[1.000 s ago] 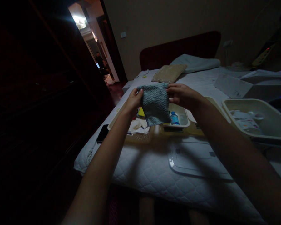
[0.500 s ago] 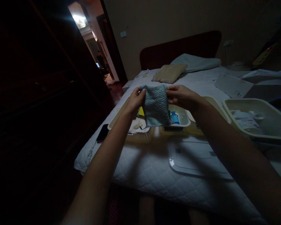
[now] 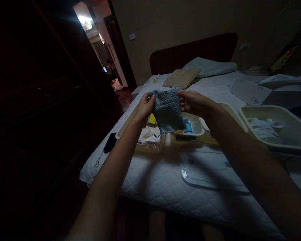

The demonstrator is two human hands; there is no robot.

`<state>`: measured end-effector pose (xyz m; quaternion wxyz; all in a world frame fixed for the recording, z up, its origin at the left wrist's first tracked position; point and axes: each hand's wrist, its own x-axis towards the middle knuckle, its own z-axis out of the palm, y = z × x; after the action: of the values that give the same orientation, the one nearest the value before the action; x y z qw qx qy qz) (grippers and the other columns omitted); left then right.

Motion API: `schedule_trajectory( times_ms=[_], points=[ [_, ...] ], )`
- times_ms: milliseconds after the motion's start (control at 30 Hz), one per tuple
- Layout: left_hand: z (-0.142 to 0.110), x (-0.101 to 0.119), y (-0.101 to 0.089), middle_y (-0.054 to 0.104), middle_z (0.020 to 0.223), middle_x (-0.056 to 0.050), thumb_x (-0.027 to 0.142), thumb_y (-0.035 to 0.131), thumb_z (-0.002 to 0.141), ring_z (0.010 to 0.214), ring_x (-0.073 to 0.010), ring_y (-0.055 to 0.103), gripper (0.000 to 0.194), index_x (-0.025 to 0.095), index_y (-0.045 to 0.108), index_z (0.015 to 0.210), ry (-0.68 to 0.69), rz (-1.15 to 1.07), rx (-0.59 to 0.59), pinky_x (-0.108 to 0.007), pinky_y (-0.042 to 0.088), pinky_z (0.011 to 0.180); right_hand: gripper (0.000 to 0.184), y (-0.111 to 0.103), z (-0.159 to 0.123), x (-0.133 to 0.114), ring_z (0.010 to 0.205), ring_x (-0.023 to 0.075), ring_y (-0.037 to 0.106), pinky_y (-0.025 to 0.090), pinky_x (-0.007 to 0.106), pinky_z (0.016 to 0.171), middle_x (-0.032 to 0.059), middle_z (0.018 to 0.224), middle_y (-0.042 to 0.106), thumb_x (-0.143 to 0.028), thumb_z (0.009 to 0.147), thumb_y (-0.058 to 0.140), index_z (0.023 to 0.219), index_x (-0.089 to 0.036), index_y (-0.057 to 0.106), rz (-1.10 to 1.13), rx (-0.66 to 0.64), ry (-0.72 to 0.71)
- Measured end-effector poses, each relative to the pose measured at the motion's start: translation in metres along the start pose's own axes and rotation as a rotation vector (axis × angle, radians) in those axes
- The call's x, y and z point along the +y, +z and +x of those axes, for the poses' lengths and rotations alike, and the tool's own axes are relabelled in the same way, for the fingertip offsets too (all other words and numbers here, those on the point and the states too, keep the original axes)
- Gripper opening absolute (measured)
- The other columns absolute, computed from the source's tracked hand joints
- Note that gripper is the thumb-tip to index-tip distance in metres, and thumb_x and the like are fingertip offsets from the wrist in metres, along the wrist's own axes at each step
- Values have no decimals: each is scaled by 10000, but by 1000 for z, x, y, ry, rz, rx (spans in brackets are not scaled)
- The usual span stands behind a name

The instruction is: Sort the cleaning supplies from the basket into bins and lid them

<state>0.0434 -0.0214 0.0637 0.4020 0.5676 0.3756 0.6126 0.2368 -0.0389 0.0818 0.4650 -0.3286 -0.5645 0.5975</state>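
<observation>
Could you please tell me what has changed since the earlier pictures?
The lower edge of the textured cloth has swung slightly right, uncovering more of the yellow item. Nothing was newly grasped or let go: the left hand and right hand still hold the cloth. The flat lid stayed put.

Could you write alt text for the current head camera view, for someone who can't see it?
Left hand and right hand hold up a textured blue-grey cloth by its upper corners. Behind and below it, open bins and a perforated basket stand on a white quilted bed in a dim room.
</observation>
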Motion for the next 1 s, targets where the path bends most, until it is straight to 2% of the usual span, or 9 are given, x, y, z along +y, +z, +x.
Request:
schedule_trajectory(
  times_ms=[167, 400, 700, 867, 1000],
  points=[
    [0, -3, 0, 591, 773, 8, 298, 655, 857, 695, -100, 566, 150, 188, 577, 922, 19, 16, 11, -216, 448, 680, 352, 0, 1, 1, 791, 191, 637, 554, 338, 739, 78, 847, 687, -491, 795, 707, 952, -181, 650, -18, -35, -19],
    [3, -6, 1, 615, 803, 5, 304, 636, 864, 731, -112, 584, 165, 194, 594, 979, 9, 63, 17, -220, 459, 705, 286, 2, 3, 6, 782, 147, 636, 531, 297, 781, 48, 854, 686, -408, 748, 781, 842, -164, 666, 6, -110, -82],
    [-1, 0, -1, 589, 775, 3, 280, 628, 874, 714, -110, 565, 114, 185, 580, 915, -13, 12, 26, -229, 452, 701, 239, -6, 7, 9, 822, 149, 627, 522, 301, 784, 36, 814, 677, -375, 757, 777, 819, -170, 670, 23, 18, -177],
    [-2, 3, -1, 550, 746, 19, 289, 621, 883, 727, -101, 552, 141, 174, 550, 844, 0, 17, 27, -218, 447, 727, 218, -14, 10, 10, 778, 137, 612, 507, 289, 760, 35, 790, 660, -343, 772, 766, 813, -156, 661, 15, 53, -178],
    [-2, 3, 1, 557, 758, 19, 270, 588, 901, 741, -103, 560, 120, 175, 543, 842, -4, 19, 37, -220, 452, 744, 235, -11, 5, 7, 787, 137, 611, 514, 299, 763, 37, 837, 668, -352, 766, 766, 850, -166, 650, 18, 34, -132]
  ],
)
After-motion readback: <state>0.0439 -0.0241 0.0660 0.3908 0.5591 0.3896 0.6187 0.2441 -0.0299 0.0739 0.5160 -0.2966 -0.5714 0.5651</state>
